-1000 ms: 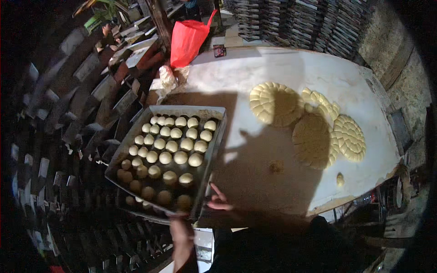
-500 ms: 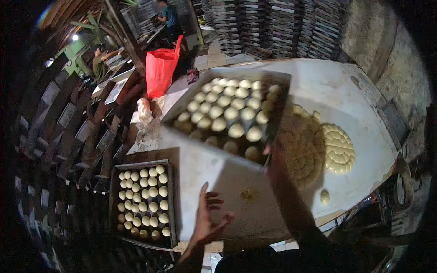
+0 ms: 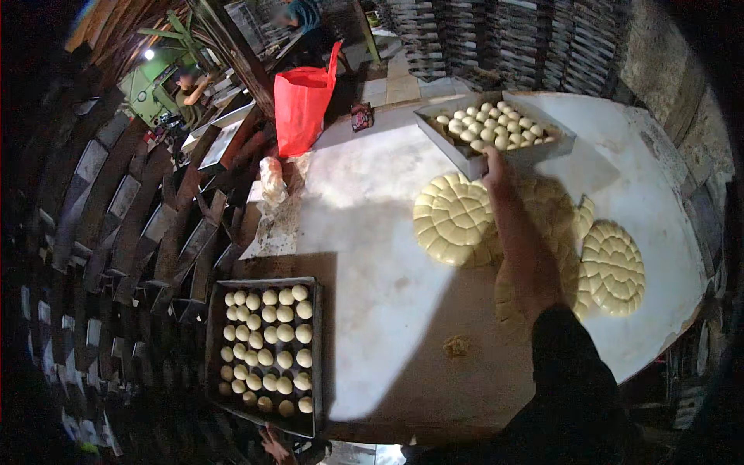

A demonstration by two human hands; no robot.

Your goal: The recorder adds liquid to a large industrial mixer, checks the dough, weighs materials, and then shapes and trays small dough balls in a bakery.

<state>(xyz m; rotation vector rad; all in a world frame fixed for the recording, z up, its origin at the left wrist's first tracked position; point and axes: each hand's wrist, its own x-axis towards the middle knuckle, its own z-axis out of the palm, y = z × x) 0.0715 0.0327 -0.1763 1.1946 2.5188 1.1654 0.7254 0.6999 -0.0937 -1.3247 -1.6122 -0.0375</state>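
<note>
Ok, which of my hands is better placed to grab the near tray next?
Probably your left hand: it's right by the near tray, while your right hand is at the far tray, across the table.

A shadow (image 3: 434, 387) darkens the bright tabletop (image 3: 364, 232) inside black, warped edges.

Small bakery wkshp, baking tray (image 3: 318, 341) of dough balls (image 3: 270, 314) lwr left, 2nd tray (image 3: 546, 157) upper rt, segmented dough rounds (image 3: 452, 219) on lg worktable (image 3: 364, 279), co-worker (image 3: 188, 116) bkgd upper left.
</note>
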